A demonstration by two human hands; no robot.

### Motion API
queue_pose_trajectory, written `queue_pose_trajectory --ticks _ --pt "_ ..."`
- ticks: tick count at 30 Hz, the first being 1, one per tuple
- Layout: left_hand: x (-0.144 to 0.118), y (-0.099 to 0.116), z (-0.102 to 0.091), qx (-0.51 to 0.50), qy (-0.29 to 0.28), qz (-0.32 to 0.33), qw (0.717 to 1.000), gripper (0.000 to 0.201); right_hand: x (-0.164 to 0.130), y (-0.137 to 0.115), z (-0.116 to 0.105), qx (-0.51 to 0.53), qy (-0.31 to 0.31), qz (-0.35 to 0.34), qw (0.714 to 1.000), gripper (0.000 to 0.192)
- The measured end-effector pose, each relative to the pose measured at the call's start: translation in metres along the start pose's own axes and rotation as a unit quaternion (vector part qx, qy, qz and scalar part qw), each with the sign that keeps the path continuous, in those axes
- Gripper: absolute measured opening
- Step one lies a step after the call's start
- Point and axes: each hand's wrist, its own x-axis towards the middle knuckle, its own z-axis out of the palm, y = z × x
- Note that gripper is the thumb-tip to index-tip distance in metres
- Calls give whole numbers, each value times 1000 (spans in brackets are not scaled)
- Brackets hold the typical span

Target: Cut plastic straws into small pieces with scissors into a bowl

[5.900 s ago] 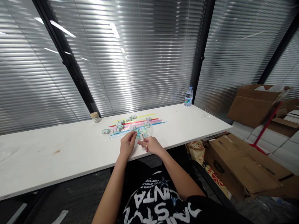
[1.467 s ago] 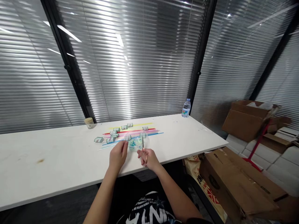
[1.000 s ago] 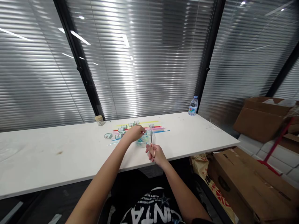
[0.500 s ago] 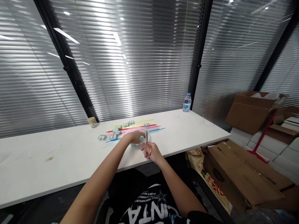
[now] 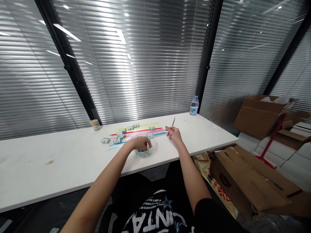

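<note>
A clear round bowl (image 5: 145, 154) stands near the table's front edge. My left hand (image 5: 141, 143) reaches down into it with fingers bent; what they hold, if anything, is hidden. To the right of the bowl, my right hand (image 5: 174, 133) grips a pair of scissors (image 5: 173, 124), blades pointing up and away from me. Behind the bowl lie thin coloured sticks, among them a red stick (image 5: 136, 131), a yellow stick (image 5: 150, 124) and a blue stick (image 5: 160, 133). Several small green-and-white packets, such as one packet (image 5: 105, 140) at the left, lie on and around them.
The white table (image 5: 73, 158) runs along a glass wall with blinds. A water bottle (image 5: 193, 106) stands at its back right and a lidded jar (image 5: 95, 125) at its back left. Cardboard boxes (image 5: 247, 174) and a red-handled tool (image 5: 270, 142) are on the floor at right.
My right hand has moved right and away from the bowl with the scissors. My left hand stays in the bowl, with more of the bowl now showing.
</note>
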Motion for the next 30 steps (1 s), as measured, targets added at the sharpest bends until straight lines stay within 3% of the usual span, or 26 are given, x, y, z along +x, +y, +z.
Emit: queue_pose_trajectory --ticks 3,6,14,22,26,30 --pt "1 -2 0 -17 49 27 998 29 30 10 -3 -76 18 -1 997 32" --pt "4 -6 2 -23 89 45 995 21 42 20 -2 -103 32 -15 994 29" --pt "8 -5 1 -7 143 95 985 18 42 34 -6 -193 31 -83 977 23" --pt "2 -11 -6 -70 163 109 978 22 42 37 -10 -198 23 -80 977 30" --pt "-8 -18 -15 -144 213 113 960 26 42 36 -12 -180 26 -83 980 33" --pt "-14 -30 -20 -254 278 109 920 34 40 36 -8 -144 9 -90 985 36"
